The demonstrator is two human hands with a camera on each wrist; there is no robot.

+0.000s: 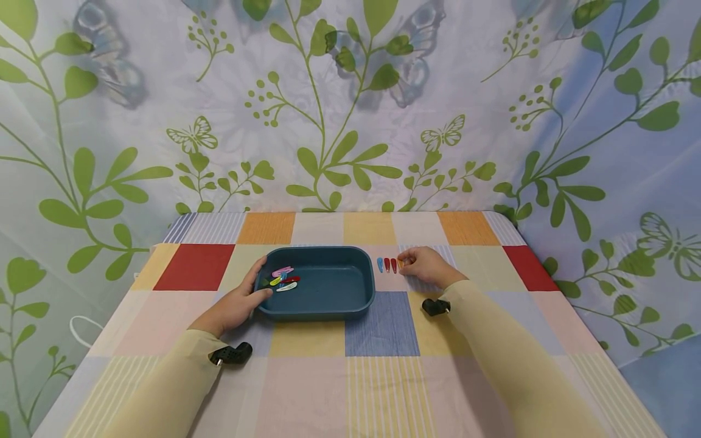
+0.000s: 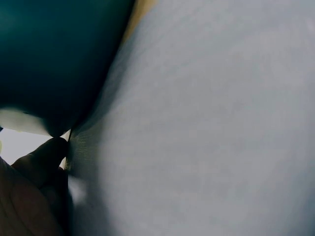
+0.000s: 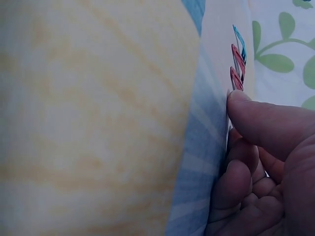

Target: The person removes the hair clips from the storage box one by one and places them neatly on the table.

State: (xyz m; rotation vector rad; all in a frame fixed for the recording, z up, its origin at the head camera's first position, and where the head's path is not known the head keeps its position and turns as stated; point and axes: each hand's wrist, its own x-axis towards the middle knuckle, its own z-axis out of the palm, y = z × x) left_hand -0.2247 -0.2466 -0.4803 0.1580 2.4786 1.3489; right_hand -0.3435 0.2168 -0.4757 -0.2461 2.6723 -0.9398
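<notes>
A dark blue rectangular tray (image 1: 323,316) lies on the patchwork cloth. My left hand (image 1: 235,309) holds its left end, thumb over the near rim and fingers along the outer wall. Inside, at the left, several snap hair clips lie bunched, among them a pink one (image 1: 282,271) and a white one (image 1: 286,287). Right of the tray, a blue hair clip (image 1: 380,264) and two red hair clips (image 1: 394,266) stand in a row. My right hand (image 1: 427,267) pinches an orange-yellow hair clip (image 1: 400,264) at that row's right end, its fingertips partly covering it.
The checked tablecloth (image 1: 306,389) spreads under everything. A leaf-patterned curtain (image 1: 339,109) hangs behind the table and at both sides. Black wrist cameras hang below both sleeves, the left one (image 1: 232,354) near the tray's front corner. A white cable loop (image 1: 82,328) shows at the left edge.
</notes>
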